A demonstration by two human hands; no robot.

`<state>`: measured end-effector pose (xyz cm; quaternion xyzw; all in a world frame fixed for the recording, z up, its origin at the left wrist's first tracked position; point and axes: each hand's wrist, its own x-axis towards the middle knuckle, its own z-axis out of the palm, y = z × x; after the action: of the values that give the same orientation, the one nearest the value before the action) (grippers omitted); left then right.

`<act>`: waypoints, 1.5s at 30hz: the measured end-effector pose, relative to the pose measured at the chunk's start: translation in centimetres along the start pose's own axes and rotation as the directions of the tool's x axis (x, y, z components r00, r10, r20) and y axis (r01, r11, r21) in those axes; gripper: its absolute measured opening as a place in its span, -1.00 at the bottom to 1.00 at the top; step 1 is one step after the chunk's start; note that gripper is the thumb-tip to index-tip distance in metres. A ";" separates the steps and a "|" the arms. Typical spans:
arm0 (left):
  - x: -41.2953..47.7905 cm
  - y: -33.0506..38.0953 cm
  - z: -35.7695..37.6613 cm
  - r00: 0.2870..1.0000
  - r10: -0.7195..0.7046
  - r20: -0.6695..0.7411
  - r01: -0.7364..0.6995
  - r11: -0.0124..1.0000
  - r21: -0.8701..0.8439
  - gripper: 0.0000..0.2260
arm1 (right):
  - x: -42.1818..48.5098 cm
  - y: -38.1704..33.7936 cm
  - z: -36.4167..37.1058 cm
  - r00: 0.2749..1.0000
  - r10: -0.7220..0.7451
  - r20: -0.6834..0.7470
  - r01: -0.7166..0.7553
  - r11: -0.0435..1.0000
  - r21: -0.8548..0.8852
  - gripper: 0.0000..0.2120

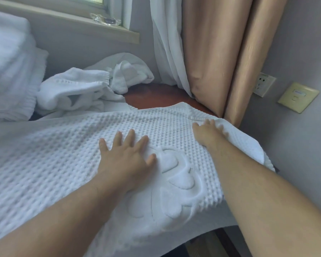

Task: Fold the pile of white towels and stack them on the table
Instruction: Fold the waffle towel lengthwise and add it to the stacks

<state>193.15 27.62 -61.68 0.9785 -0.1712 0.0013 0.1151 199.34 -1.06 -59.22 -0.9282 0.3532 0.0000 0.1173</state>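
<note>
The left hand [126,156] lies flat, fingers spread, pressing the waffle towel [63,154]; the right hand [208,133] rests open-fingered near the towel's far right corner, gripping nothing that I can see. That corner overhangs the table [156,97], so a hard sweep could drag the towel off. The towel is white, nubbly, with a raised flower motif, and lies across the table in front of the unfolded pile [85,89].

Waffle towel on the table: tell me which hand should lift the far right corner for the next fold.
Right, probably. The right hand already lies at the waffle towel's far right corner, by the curtain. The left hand presses flat mid-towel, beside the embossed pattern, well placed to anchor.
</note>
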 end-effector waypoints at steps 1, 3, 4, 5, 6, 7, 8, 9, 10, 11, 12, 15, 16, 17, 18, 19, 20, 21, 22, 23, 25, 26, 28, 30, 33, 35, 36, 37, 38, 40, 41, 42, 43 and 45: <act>0.0 0.1 0.0 1.000 -0.002 0.000 0.002 1.000 0.007 -0.38 | 0.9 0.3 -0.2 0.996 0.091 -0.003 -0.090 0.993 0.070 -0.30; 0.0 0.2 -0.1 1.000 -0.003 -0.002 0.003 1.000 0.019 -0.38 | 1.4 -0.7 0.0 0.997 0.078 -0.009 -0.076 0.987 0.142 -0.36; 0.0 0.2 -0.2 1.000 -0.003 -0.004 0.003 1.000 0.019 -0.38 | 1.1 -1.8 0.2 1.000 -0.017 -0.024 0.019 0.992 0.127 -0.40; -0.1 0.2 -0.2 1.000 -0.002 -0.009 0.002 1.000 0.016 -0.39 | 0.8 -3.1 0.4 0.989 -0.147 -0.023 0.148 0.984 0.095 -0.45; -0.1 0.2 -0.2 1.000 -0.001 -0.015 0.001 1.000 0.013 -0.39 | 0.6 -4.2 0.5 0.963 -0.270 -0.007 0.270 0.962 0.042 -0.48; -0.1 0.1 -0.2 1.000 -0.001 -0.020 0.001 1.000 0.013 -0.39 | 0.8 -5.1 0.4 0.944 -0.328 0.028 0.327 0.945 0.016 -0.49; -0.2 0.1 -0.2 1.000 -0.001 -0.021 0.002 1.000 0.013 -0.39 | 1.3 -5.8 0.1 0.939 -0.337 0.061 0.339 0.941 -0.020 -0.51; -0.2 0.1 -0.1 1.000 -0.001 -0.022 0.002 1.000 0.013 -0.39 | 2.0 -6.0 0.0 0.945 -0.321 0.067 0.326 0.943 -0.067 -0.54; -0.2 0.1 -0.1 1.000 -0.003 -0.028 0.003 1.000 0.010 -0.39 | 2.6 -6.0 -0.1 0.955 -0.291 0.056 0.296 0.945 -0.137 -0.56; -0.1 0.1 0.0 0.999 -0.006 -0.031 0.006 1.000 0.009 -0.38 | 3.1 -6.1 -0.1 0.969 -0.247 0.029 0.248 0.953 -0.172 -0.57; 0.0 0.1 0.0 1.000 -0.008 -0.030 0.008 1.000 0.009 -0.38 | 3.4 -6.2 0.0 0.977 -0.212 -0.003 0.208 0.961 -0.185 -0.56; 0.1 -0.1 0.2 1.000 -0.015 -0.018 0.015 1.000 0.008 -0.37 | 2.7 -6.8 0.6 0.987 -0.143 -0.071 0.130 0.978 -0.163 -0.56; 0.1 -0.1 0.3 1.000 -0.018 -0.019 0.018 1.000 0.002 -0.37 | 2.3 -6.7 0.7 0.991 -0.116 -0.061 0.105 0.981 -0.164 -0.55; 0.2 -0.1 0.3 1.000 -0.022 -0.020 0.022 1.000 -0.003 -0.37 | 1.6 -6.5 0.8 0.996 -0.083 -0.043 0.075 0.986 -0.151 -0.52; 0.2 -0.1 0.3 0.999 -0.025 -0.020 0.025 1.000 -0.008 -0.37 | 0.6 -6.1 1.0 0.999 -0.047 -0.027 0.043 0.991 -0.130 -0.49; 0.3 -0.1 0.3 0.999 -0.027 -0.021 0.027 1.000 -0.013 -0.37 | -0.6 -5.5 1.1 1.000 -0.019 -0.013 0.018 0.995 -0.099 -0.44; 0.4 -0.2 0.3 0.999 -0.028 -0.022 0.028 0.999 -0.015 -0.37 | -2.2 -4.7 1.3 1.000 -0.008 -0.003 0.008 0.997 -0.071 -0.39; 0.4 -0.2 0.2 0.999 -0.028 -0.023 0.028 1.000 -0.014 -0.37 | -4.1 -3.8 1.4 1.000 0.000 0.009 0.000 0.999 -0.054 -0.34; 0.6 -0.2 0.2 0.999 -0.026 -0.024 0.025 1.000 -0.010 -0.37 | -5.9 -2.7 1.4 1.000 0.010 0.015 -0.009 0.999 -0.048 -0.30; 0.6 -0.3 0.1 1.000 -0.023 -0.021 0.023 1.000 -0.006 -0.37 | -7.6 -1.4 1.6 0.999 0.025 0.025 -0.024 0.999 -0.045 -0.27; 0.6 -0.4 0.0 1.000 -0.020 -0.006 0.020 1.000 0.000 -0.37 | -10.4 1.5 1.7 0.998 0.058 0.037 -0.056 0.998 -0.039 -0.24; 0.6 -0.4 0.0 1.000 -0.018 0.001 0.018 1.000 0.004 -0.36 | -11.4 3.1 1.6 0.997 0.074 0.038 -0.073 0.997 -0.037 -0.24; 0.6 -0.4 -0.1 1.000 -0.015 0.013 0.015 1.000 0.015 -0.35 | -12.4 6.2 0.8 0.993 0.117 0.030 -0.116 0.993 -0.033 -0.24; 0.5 -0.4 -0.1 1.000 -0.012 0.026 0.011 1.000 0.028 -0.36 | -12.7 9.0 -0.5 0.986 0.166 0.026 -0.166 0.986 -0.003 -0.25; 0.3 -0.4 -0.2 1.000 -0.002 0.022 0.001 0.999 0.035 -0.37 | -11.9 10.6 -2.0 0.966 0.256 0.021 -0.256 0.967 -0.020 -0.26; 0.2 -0.4 -0.2 1.000 0.004 0.012 -0.005 0.999 0.035 -0.36 | -11.4 9.5 -2.0 0.949 0.316 0.011 -0.314 0.947 -0.068 -0.26; 0.1 -0.3 -0.1 1.000 0.007 0.009 -0.008 1.000 0.030 -0.36 | -11.3 8.5 -1.8 0.949 0.314 0.015 -0.312 0.948 -0.066 -0.26; 0.1 -0.3 -0.1 1.000 0.010 0.009 -0.011 1.000 0.024 -0.36 | -11.2 7.4 -1.4 0.962 0.272 0.020 -0.270 0.961 -0.060 -0.25; 0.1 -0.4 -0.1 1.000 0.014 0.011 -0.014 1.000 0.016 -0.36 | -11.1 6.3 -0.9 0.981 0.194 0.021 -0.193 0.980 -0.055 -0.24; 0.2 -0.4 -0.1 1.000 0.020 0.010 -0.020 1.000 -0.007 -0.38 | -11.1 3.9 0.2 1.000 0.001 0.025 0.000 0.999 -0.045 -0.22; 0.2 -0.4 -0.1 1.000 0.021 0.011 -0.021 1.000 -0.017 -0.39 | -11.2 2.7 0.6 0.996 -0.087 0.033 0.088 0.995 -0.040 -0.22; 0.2 -0.4 -0.2 1.000 0.020 0.016 -0.020 1.000 -0.020 -0.41 | -11.2 1.6 0.9 0.987 -0.157 0.041 0.158 0.987 -0.040 -0.21; 0.2 -0.3 -0.3 1.000 0.017 0.023 -0.016 1.000 -0.019 -0.43 | -11.2 0.6 1.2 0.978 -0.203 0.046 0.206 0.978 -0.045 -0.21; 0.1 -0.2 -0.6 0.999 0.024 0.024 -0.023 1.000 -0.017 -0.51 | -10.9 -0.8 1.5 0.972 -0.230 0.043 0.232 0.971 -0.051 -0.24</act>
<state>193.38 27.90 -61.16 0.9754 -0.1840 -0.0107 0.1209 191.81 7.01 -59.63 -0.9657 0.2404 0.0134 0.0970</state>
